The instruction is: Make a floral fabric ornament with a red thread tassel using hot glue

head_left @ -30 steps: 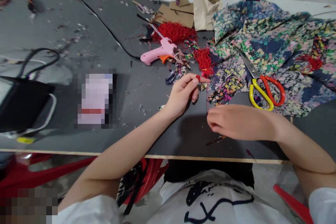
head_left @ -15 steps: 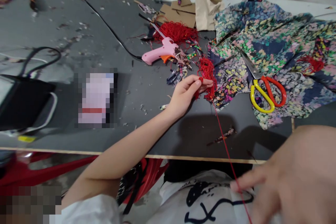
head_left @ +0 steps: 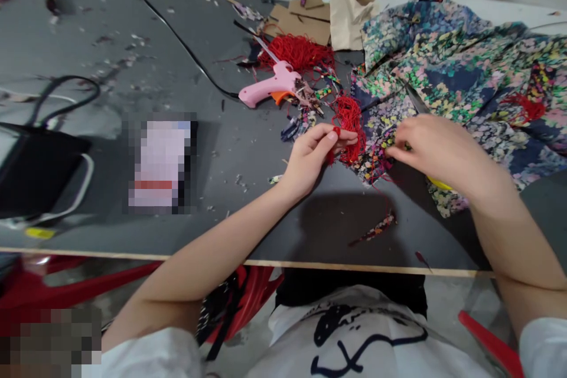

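Red thread (head_left: 348,111) bunches between left hand (head_left: 309,156), pinching it, and right hand (head_left: 443,150), grip unclear.

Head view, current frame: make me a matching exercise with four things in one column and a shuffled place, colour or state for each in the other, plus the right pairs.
Things
1. glue gun
2. left hand
3. scissors
4. cream cloth

Places, colours, states
A. mostly hidden by the right hand
B. next to the cardboard pieces
C. pink, with an orange trigger
D. at the smaller red thread bundle

Pairs: 1-C, 2-D, 3-A, 4-B
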`<state>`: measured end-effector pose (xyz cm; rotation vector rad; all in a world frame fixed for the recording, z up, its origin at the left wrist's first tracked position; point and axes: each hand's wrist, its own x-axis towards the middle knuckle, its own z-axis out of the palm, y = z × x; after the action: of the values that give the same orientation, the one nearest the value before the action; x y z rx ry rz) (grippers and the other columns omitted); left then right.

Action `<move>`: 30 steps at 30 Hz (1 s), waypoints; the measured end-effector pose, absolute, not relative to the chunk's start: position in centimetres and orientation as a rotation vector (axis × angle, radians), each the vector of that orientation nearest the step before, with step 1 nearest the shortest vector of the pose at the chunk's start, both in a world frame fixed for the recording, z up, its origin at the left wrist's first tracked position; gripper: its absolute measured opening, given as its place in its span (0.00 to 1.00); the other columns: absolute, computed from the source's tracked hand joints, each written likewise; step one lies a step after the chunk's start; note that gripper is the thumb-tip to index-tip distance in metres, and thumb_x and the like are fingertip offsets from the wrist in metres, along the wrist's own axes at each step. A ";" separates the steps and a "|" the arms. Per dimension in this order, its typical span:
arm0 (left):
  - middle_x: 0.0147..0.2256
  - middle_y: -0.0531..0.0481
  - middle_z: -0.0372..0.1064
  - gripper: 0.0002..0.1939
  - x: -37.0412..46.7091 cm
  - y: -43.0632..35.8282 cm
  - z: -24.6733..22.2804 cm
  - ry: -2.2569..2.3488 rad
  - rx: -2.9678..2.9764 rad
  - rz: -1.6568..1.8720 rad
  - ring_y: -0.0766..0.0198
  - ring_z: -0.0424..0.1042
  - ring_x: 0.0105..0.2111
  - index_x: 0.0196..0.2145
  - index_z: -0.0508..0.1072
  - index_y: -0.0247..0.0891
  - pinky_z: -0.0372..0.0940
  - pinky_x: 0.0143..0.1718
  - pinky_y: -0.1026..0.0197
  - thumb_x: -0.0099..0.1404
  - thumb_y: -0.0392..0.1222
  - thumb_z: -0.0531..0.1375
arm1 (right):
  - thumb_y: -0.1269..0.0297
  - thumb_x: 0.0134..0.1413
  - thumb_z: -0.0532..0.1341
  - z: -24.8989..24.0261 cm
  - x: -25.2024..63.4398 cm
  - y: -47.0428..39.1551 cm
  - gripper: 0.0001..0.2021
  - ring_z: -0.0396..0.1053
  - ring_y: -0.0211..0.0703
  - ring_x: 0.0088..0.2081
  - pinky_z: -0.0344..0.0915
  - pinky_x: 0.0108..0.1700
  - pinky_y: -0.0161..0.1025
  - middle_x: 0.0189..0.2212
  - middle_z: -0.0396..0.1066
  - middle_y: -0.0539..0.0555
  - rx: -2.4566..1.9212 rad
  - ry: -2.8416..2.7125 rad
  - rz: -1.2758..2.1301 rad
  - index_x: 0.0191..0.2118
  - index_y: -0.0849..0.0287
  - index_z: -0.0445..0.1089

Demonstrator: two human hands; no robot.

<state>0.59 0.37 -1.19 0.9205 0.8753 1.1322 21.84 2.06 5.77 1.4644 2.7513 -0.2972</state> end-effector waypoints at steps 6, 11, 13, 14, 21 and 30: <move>0.38 0.47 0.78 0.16 0.4 0.3 -1.3 0.857 0.994 1.152 0.60 0.78 0.40 0.32 0.72 0.36 0.71 0.47 0.57 0.60 0.53 0.63 | 0.66 0.57 0.57 3.6 18.3 2.1 0.08 0.69 0.45 0.38 0.57 0.35 0.37 0.37 0.73 0.58 1.436 2.826 -0.596 0.40 0.63 0.70; 0.39 0.46 0.78 0.15 0.4 0.2 -1.0 0.855 0.984 1.128 0.60 0.78 0.41 0.33 0.73 0.36 0.70 0.47 0.57 0.60 0.52 0.63 | 0.65 0.55 0.57 2.7 18.8 3.3 0.08 0.66 0.38 0.27 0.53 0.31 0.34 0.26 0.72 0.51 1.581 2.684 -1.047 0.36 0.60 0.71; 0.40 0.46 0.78 0.16 0.4 0.2 -0.9 0.871 0.999 1.131 0.60 0.77 0.41 0.35 0.73 0.37 0.70 0.48 0.58 0.60 0.53 0.63 | 0.65 0.52 0.59 2.8 18.7 3.4 0.13 0.64 0.37 0.26 0.53 0.30 0.34 0.25 0.71 0.49 1.520 2.674 -1.103 0.45 0.59 0.71; 0.40 0.46 0.77 0.16 0.4 0.2 -0.9 0.879 1.010 1.137 0.61 0.77 0.41 0.35 0.73 0.37 0.70 0.48 0.58 0.60 0.54 0.62 | 0.65 0.51 0.60 2.9 18.6 3.4 0.17 0.63 0.36 0.26 0.52 0.30 0.34 0.25 0.71 0.48 1.501 2.668 -1.096 0.48 0.59 0.70; 0.44 0.47 0.76 0.15 0.1 0.1 -1.1 0.919 1.086 1.263 0.62 0.77 0.40 0.34 0.72 0.38 0.69 0.48 0.58 0.63 0.54 0.59 | 0.71 0.48 0.61 3.4 17.5 6.6 0.03 0.58 0.32 0.20 0.54 0.26 0.34 0.18 0.65 0.47 1.599 2.596 -1.384 0.26 0.62 0.70; 0.43 0.45 0.76 0.16 0.4 0.1 -0.9 0.878 1.009 1.171 0.65 0.78 0.36 0.33 0.71 0.37 0.72 0.43 0.61 0.61 0.54 0.61 | 0.77 0.49 0.59 6.7 17.5 11.9 0.16 0.66 0.31 0.23 0.59 0.25 0.33 0.31 0.73 0.47 2.260 2.956 -1.451 0.42 0.51 0.70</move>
<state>0.36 0.08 -0.87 1.0090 0.8785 1.1712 17.48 11.90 6.72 2.2600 2.9564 -1.4513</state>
